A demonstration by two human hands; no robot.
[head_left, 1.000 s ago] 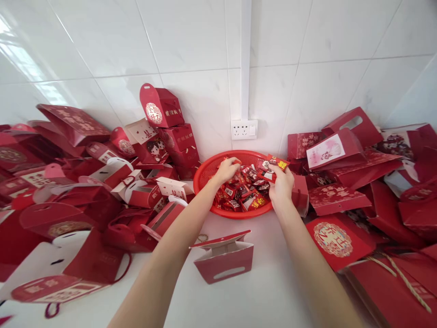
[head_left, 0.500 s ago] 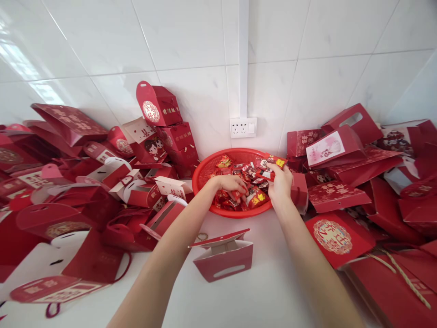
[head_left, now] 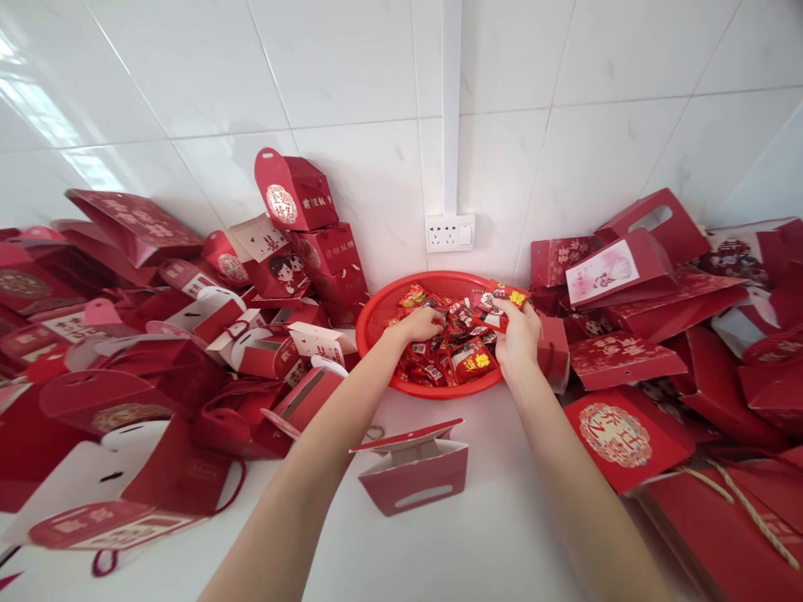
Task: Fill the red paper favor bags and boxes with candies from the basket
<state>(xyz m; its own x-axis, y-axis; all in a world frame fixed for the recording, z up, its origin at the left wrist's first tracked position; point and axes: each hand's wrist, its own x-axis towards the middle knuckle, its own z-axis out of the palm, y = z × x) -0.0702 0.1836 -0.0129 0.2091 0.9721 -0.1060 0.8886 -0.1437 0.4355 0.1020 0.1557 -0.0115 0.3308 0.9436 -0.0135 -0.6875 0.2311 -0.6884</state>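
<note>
A red plastic basket (head_left: 376, 322) by the wall holds many small red-wrapped candies (head_left: 473, 361). Over the basket's left half is my left hand (head_left: 421, 324), its fingers curled down among the wrappers; what they grip, if anything, is hidden. My right hand (head_left: 520, 333) is at the basket's right rim, closed around several candy packets (head_left: 509, 296) with red and gold wrappers. On the white table in front of the basket stands a red paper gift box (head_left: 414, 478), its top flap open and an oval handle slot in its side.
Piles of red gift boxes cover the left side, with a short stack (head_left: 294, 191) against the tiled wall. More boxes (head_left: 611, 435) lie heaped at the right. A power socket (head_left: 450, 233) is on the wall behind the basket.
My left hand has moved up and away from me inside the basket, uncovering candies near the front. My right hand still holds its packets at the rim. The view has shifted slightly.
</note>
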